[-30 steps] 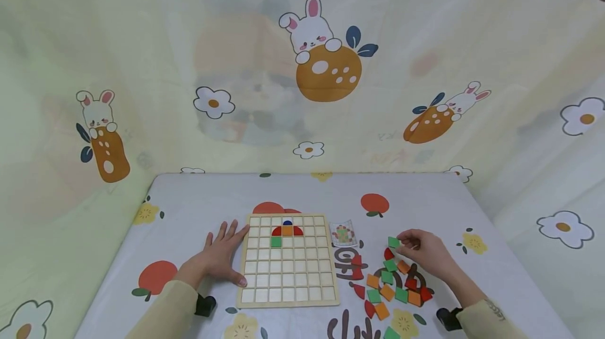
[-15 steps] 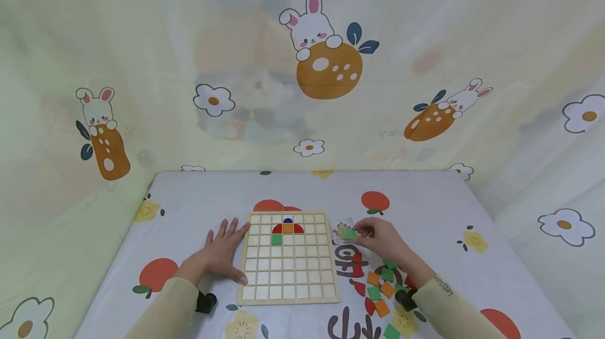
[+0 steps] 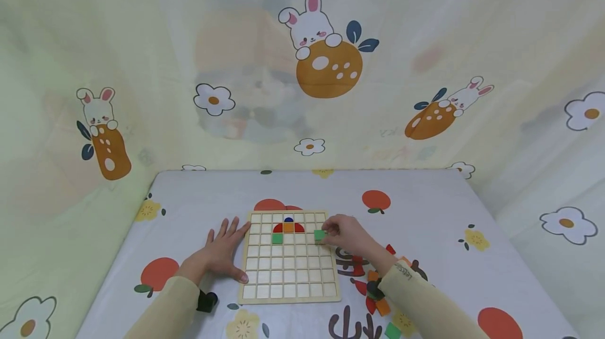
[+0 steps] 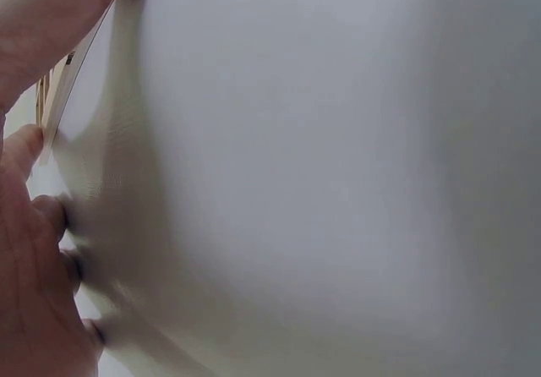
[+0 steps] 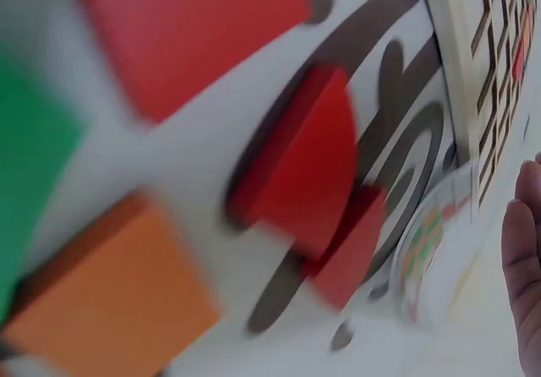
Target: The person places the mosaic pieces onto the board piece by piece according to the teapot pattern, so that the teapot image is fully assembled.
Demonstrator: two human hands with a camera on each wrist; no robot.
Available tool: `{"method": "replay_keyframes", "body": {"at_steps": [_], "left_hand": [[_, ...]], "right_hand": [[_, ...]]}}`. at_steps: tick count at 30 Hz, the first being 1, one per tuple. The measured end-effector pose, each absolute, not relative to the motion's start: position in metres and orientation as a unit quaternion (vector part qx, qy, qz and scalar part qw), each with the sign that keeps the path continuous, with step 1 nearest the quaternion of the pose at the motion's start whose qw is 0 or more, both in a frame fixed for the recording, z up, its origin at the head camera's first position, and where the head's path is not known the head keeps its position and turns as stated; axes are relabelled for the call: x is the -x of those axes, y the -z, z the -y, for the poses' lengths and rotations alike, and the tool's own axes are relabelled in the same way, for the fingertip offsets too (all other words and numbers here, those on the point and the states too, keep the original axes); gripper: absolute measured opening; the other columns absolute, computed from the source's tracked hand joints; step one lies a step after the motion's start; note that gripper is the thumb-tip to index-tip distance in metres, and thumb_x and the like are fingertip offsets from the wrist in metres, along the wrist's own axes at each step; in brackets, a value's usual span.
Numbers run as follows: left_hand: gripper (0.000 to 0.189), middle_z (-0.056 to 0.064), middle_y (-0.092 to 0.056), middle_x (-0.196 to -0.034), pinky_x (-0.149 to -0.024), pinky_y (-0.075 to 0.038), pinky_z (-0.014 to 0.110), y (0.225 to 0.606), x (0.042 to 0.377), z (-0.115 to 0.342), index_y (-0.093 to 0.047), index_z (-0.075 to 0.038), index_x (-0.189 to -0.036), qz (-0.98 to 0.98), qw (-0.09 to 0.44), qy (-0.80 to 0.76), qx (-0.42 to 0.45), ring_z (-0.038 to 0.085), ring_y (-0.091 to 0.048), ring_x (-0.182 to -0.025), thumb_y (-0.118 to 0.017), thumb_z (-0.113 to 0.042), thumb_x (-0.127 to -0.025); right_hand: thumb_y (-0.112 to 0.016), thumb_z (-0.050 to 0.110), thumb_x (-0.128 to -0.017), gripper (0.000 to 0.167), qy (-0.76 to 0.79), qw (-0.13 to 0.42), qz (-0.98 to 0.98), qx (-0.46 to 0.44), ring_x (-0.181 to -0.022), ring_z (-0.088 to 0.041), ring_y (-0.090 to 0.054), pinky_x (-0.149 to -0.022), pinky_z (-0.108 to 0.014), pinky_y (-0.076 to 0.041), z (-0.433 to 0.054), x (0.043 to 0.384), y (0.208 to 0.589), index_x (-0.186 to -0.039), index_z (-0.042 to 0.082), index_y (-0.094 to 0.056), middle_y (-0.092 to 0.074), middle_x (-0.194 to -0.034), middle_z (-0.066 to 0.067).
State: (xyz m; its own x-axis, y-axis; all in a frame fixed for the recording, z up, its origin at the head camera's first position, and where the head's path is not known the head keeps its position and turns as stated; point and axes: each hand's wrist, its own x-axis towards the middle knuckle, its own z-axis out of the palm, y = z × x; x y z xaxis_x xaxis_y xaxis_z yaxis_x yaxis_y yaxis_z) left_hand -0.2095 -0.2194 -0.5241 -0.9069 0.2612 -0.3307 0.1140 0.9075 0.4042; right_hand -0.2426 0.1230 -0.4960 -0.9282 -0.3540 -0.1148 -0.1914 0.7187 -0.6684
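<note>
A wooden grid board [image 3: 289, 301] lies on the table. On it sit a blue half-round piece [image 3: 289, 219], an orange square [image 3: 289, 227] between two red quarter-round pieces, and a green square tile [image 3: 277, 238]. My left hand [image 3: 215, 255] rests with fingers spread at the board's left side, thumb and index finger against its edge. With thumb and fingertips, my right hand [image 3: 352, 236] pinches another green square tile [image 3: 319, 236] over the grid's right columns. In the right wrist view only part of that hand [image 5: 526, 259] shows; the tile it holds is out of sight there.
Loose pieces lie right of the board, partly under my right forearm, among them an orange square [image 3: 383, 307] and a green square [image 3: 393, 330]. A small picture card [image 5: 427, 242] lies beside the board, hidden by my hand in the head view.
My right hand has carried the green square tile leftward from the loose pieces, past the card, to above the board's right side. The left hand has stayed in place.
</note>
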Motion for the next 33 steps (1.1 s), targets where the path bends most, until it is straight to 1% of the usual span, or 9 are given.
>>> {"method": "replay_keyframes", "body": {"at_steps": [3, 6, 10, 13, 19, 26, 30, 33], "left_hand": [[0.133, 0.020, -0.010, -0.172, -0.121, -0.001, 0.075, 0.523, 0.209, 0.219, -0.023, -0.018, -0.164, -0.957, 0.195, -0.192, -0.097, 0.048, 0.002, -0.158, -0.095, -0.054, -0.058], [0.133, 0.020, -0.010, -0.172, -0.121, -0.001, 0.075, 0.523, 0.208, 0.219, -0.023, -0.018, -0.164, -0.956, 0.196, -0.196, -0.096, 0.048, 0.001, -0.158, -0.096, -0.053, -0.058], [0.133, 0.020, -0.010, -0.172, -0.121, -0.001, 0.075, 0.520, 0.208, 0.219, -0.023, -0.018, -0.164, -0.955, 0.196, -0.198, -0.098, 0.048, 0.002, -0.158, -0.096, -0.052, -0.058], [0.133, 0.021, -0.010, -0.172, -0.121, -0.001, 0.075, 0.519, 0.207, 0.219, -0.024, -0.017, -0.164, -0.955, 0.194, -0.201, -0.100, 0.048, 0.002, -0.158, -0.096, -0.051, -0.058], [0.133, 0.021, -0.011, -0.172, -0.121, -0.001, 0.075, 0.519, 0.206, 0.219, -0.024, -0.017, -0.164, -0.955, 0.190, -0.205, -0.100, 0.048, 0.001, -0.158, -0.097, -0.051, -0.057], [0.132, 0.019, -0.009, -0.172, -0.122, 0.000, 0.073, 0.524, 0.209, 0.220, -0.023, -0.019, -0.164, -0.956, 0.193, -0.201, -0.096, 0.046, 0.003, -0.159, -0.096, -0.052, -0.059], [0.133, 0.017, -0.009, -0.173, -0.123, 0.000, 0.072, 0.533, 0.211, 0.221, -0.023, -0.020, -0.164, -0.958, 0.185, -0.200, -0.093, 0.044, 0.004, -0.159, -0.096, -0.051, -0.057], [0.134, 0.017, -0.010, -0.173, -0.122, -0.001, 0.073, 0.532, 0.211, 0.220, -0.023, -0.020, -0.164, -0.958, 0.183, -0.199, -0.091, 0.045, 0.003, -0.159, -0.097, -0.051, -0.057]], "right_hand": [[-0.083, 0.009, -0.084, 0.021, 0.339, 0.126, -0.919, 0.159, -0.078, -0.013, -0.054, -0.070, -0.025, -0.049, -0.112, 0.245, 0.498, -0.101, 0.003, -0.073, -0.064, -0.085, 0.000], [-0.083, 0.008, -0.084, 0.021, 0.334, 0.140, -0.919, 0.157, -0.079, -0.013, -0.055, -0.073, -0.027, -0.051, -0.102, 0.248, 0.500, -0.102, 0.004, -0.073, -0.065, -0.087, 0.000], [-0.081, 0.012, -0.086, 0.022, 0.319, 0.157, -0.922, 0.156, -0.081, -0.015, -0.055, -0.075, -0.030, -0.051, -0.090, 0.251, 0.502, -0.106, 0.005, -0.073, -0.064, -0.087, 0.001], [-0.081, 0.014, -0.087, 0.021, 0.307, 0.154, -0.924, 0.169, -0.079, -0.014, -0.054, -0.074, -0.030, -0.050, -0.083, 0.253, 0.504, -0.103, 0.006, -0.073, -0.064, -0.086, 0.001], [-0.083, 0.010, -0.085, 0.017, 0.305, 0.135, -0.918, 0.214, -0.075, -0.012, -0.053, -0.071, -0.029, -0.051, -0.072, 0.258, 0.504, -0.096, 0.004, -0.072, -0.064, -0.082, 0.000], [-0.082, 0.010, -0.086, 0.018, 0.296, 0.151, -0.917, 0.221, -0.078, -0.013, -0.054, -0.074, -0.031, -0.052, -0.063, 0.259, 0.503, -0.098, 0.003, -0.071, -0.065, -0.086, -0.001], [-0.083, 0.010, -0.086, 0.017, 0.298, 0.156, -0.918, 0.211, -0.081, -0.012, -0.056, -0.076, -0.032, -0.053, -0.060, 0.260, 0.504, -0.097, 0.005, -0.071, -0.067, -0.089, -0.001], [-0.083, 0.010, -0.085, 0.018, 0.302, 0.157, -0.917, 0.207, -0.081, -0.013, -0.056, -0.077, -0.032, -0.053, -0.058, 0.260, 0.507, -0.097, 0.006, -0.070, -0.067, -0.089, -0.001]]}}
